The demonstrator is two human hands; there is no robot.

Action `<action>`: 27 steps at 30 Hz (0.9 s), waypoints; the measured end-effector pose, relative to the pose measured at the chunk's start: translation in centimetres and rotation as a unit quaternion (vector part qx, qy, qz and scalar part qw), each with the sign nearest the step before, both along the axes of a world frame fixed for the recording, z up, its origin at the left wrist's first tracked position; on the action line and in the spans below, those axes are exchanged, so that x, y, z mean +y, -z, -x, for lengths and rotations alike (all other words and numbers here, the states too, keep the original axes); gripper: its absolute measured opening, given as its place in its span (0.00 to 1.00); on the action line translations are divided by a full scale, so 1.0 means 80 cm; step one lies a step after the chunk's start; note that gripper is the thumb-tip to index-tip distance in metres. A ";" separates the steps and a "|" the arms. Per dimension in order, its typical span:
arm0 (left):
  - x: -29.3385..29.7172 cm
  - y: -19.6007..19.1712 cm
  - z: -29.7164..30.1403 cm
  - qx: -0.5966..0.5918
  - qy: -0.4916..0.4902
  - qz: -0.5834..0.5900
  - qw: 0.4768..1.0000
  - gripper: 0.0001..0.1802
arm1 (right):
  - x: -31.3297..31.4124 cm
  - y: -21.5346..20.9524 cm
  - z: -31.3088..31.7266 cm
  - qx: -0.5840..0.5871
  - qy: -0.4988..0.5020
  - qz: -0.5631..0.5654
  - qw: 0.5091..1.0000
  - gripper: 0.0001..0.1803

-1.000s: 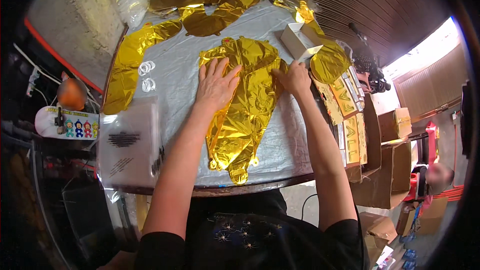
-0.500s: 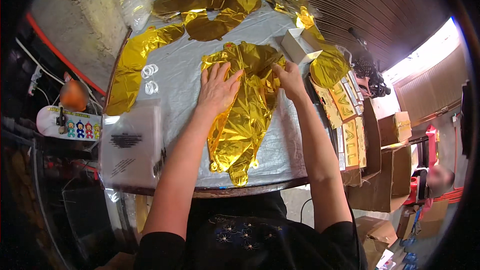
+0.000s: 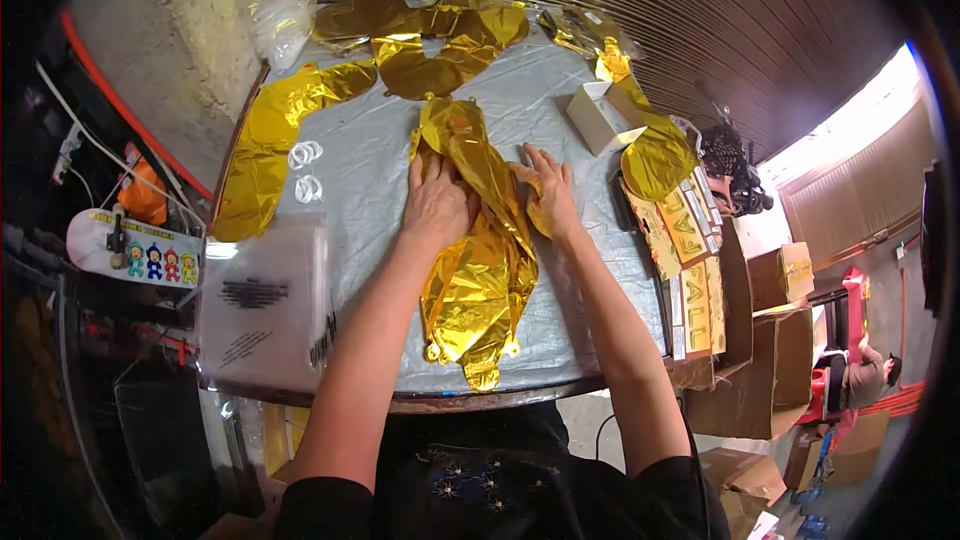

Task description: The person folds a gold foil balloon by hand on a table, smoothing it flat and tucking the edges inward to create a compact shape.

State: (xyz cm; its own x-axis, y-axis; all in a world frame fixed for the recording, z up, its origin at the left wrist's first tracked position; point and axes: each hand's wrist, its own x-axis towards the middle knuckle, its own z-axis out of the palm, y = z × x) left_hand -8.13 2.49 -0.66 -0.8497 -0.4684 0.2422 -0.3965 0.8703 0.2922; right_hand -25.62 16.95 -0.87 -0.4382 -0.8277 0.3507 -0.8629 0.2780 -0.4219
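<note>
A deflated gold foil balloon (image 3: pixel 478 290) lies in front of me on the table, its far part folded inward into a narrow strip and its near part wrinkled. My left hand (image 3: pixel 438 208) rests on it with fingers stretched out, partly covered by a folded flap. At the right edge of the foil, my right hand (image 3: pixel 550 198) lies with fingers extended on the table cover, touching the foil on its thumb side. Another flat gold foil balloon (image 3: pixel 262 130) curves along the left side, and more gold foil (image 3: pixel 430 70) lies at the back.
A silvery sheet (image 3: pixel 365 170) covers the table. White coiled rings (image 3: pixel 306 154) and a stack of clear plastic bags (image 3: pixel 262 315) are at left. To the right are a white open box (image 3: pixel 605 122), a rounded gold foil piece (image 3: pixel 660 160) and cardboard cartons (image 3: pixel 740 370). A person (image 3: pixel 865 380) is farther right.
The foil's right side has been folded over toward the left, narrowing its far part. My right hand has moved left and lower, its fingers now spread beside the fold.
</note>
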 end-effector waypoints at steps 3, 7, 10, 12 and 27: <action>0.000 0.002 0.000 0.052 0.028 0.037 0.998 0.39 | -0.003 -0.008 -0.012 0.034 0.000 0.000 0.999 0.35; 0.002 -0.002 0.000 0.012 0.031 0.035 0.999 0.38 | -0.003 -0.044 -0.021 -0.176 -0.112 0.030 0.978 0.31; -0.005 0.010 -0.001 0.019 0.033 0.059 0.998 0.37 | 0.002 -0.046 -0.052 -0.273 -0.036 0.043 0.960 0.27; -0.009 0.017 0.008 0.081 0.036 0.027 0.996 0.37 | 0.004 -0.053 -0.071 -0.300 -0.023 0.088 0.950 0.25; -0.007 -0.001 0.009 0.069 0.046 -0.010 0.996 0.44 | -0.007 -0.013 -0.026 0.054 0.020 0.016 0.998 0.38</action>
